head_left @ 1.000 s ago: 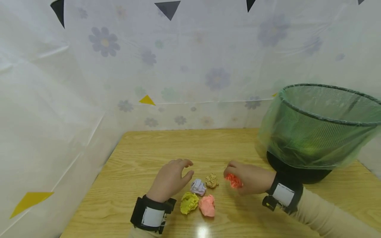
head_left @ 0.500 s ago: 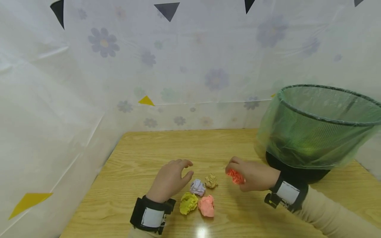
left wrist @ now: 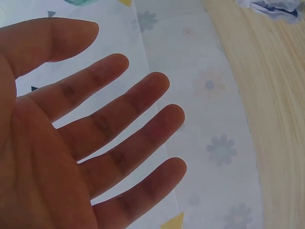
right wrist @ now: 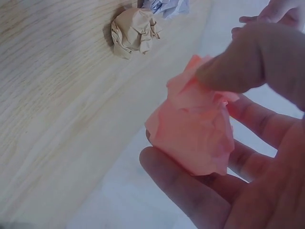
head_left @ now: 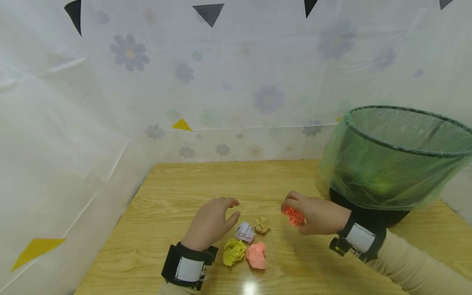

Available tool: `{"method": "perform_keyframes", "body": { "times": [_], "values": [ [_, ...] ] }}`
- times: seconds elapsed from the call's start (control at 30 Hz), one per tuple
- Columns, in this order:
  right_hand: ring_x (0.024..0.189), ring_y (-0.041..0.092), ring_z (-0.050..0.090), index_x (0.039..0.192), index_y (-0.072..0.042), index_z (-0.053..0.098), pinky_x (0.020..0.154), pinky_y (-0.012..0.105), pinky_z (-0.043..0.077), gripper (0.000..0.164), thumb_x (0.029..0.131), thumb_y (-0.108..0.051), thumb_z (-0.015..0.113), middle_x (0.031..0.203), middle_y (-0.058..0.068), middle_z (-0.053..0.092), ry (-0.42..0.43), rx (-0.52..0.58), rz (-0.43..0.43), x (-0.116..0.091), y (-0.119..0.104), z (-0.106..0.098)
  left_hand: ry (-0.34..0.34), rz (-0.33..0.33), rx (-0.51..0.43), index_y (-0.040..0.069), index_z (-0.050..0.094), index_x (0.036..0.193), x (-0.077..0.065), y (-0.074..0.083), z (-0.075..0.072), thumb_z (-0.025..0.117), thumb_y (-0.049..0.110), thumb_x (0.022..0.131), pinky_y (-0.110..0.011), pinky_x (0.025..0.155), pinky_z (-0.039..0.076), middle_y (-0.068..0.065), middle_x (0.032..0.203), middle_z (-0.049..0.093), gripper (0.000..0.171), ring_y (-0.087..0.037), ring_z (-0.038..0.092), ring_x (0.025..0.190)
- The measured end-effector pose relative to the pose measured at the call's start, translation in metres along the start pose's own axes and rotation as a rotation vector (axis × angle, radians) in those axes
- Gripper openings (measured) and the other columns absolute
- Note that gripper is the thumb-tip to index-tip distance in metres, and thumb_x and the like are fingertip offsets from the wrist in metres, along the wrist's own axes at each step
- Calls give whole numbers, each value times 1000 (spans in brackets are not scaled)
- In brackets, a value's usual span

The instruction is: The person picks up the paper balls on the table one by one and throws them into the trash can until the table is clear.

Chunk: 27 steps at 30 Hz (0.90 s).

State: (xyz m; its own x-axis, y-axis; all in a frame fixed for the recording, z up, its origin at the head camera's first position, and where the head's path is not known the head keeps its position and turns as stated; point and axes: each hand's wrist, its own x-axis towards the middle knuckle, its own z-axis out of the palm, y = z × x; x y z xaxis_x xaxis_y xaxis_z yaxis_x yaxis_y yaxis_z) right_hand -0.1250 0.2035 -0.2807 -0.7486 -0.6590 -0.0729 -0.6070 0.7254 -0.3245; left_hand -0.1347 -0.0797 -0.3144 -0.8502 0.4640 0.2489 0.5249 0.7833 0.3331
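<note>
Between thumb and fingers my right hand point(head_left: 318, 213) holds a crumpled orange-red paper ball point(head_left: 294, 216), raised off the table; the right wrist view shows the same paper ball point(right wrist: 190, 129) paler. My left hand point(head_left: 210, 223) holds nothing, its fingers spread and relaxed in the left wrist view. Just right of it lie a white-lilac paper ball point(head_left: 245, 232), a tan paper ball point(head_left: 262, 224), a yellow paper ball point(head_left: 234, 252) and a pink paper ball point(head_left: 256, 255), close together on the wooden table point(head_left: 221, 180).
A mesh wastebasket point(head_left: 368, 176) with a green bag liner stands at the right, its rim well above the table. Something yellowish shows through its side. A flower-patterned white sheet point(head_left: 236, 82) hangs behind and to the left.
My right hand has moved slightly right and away from me, lifting the orange-red paper ball. The left hand and the other paper balls stay where they were.
</note>
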Motion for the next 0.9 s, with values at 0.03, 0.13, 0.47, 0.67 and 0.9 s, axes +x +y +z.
{"method": "perform_keyframes", "body": {
  "times": [0.03, 0.13, 0.47, 0.67, 0.9],
  "values": [
    [55, 1, 39, 114, -15, 54, 47, 19, 37, 47, 70, -2, 65, 110, -2, 43, 2, 4, -3, 0, -1, -1, 0, 0, 1, 17, 65, 111, 0, 0, 0, 59, 34, 91, -34, 71, 49, 0, 101, 66, 27, -18, 60, 89],
    [54, 0, 39, 114, -14, 54, 46, 19, 37, 47, 70, 0, 65, 109, -1, 44, 10, 9, -9, -1, -2, -3, -5, 0, -3, 16, 65, 111, 0, 0, 0, 59, 34, 91, -34, 72, 49, -1, 101, 66, 28, -18, 60, 89],
    [56, 0, 43, 117, -15, 53, 48, 19, 39, 48, 72, -2, 64, 111, -3, 43, 9, 4, 6, -2, -4, -8, -4, 5, -3, 17, 65, 111, 0, 0, -1, 59, 35, 91, -34, 72, 49, -1, 102, 66, 28, -18, 60, 89],
    [59, 0, 47, 118, -14, 53, 51, 20, 43, 46, 74, -2, 63, 113, -1, 43, 13, 8, 19, -4, -4, -14, -5, -2, -8, 17, 65, 111, 0, 0, -1, 59, 34, 91, -34, 72, 49, -1, 102, 66, 28, -19, 60, 89],
    [64, 0, 49, 114, -12, 54, 54, 19, 44, 45, 71, 0, 60, 110, 1, 45, 82, -24, -27, -7, -4, -21, -6, -4, -12, 17, 65, 111, 0, 0, -1, 60, 33, 90, -36, 74, 49, -2, 104, 65, 27, -20, 60, 92]
  ]
}}
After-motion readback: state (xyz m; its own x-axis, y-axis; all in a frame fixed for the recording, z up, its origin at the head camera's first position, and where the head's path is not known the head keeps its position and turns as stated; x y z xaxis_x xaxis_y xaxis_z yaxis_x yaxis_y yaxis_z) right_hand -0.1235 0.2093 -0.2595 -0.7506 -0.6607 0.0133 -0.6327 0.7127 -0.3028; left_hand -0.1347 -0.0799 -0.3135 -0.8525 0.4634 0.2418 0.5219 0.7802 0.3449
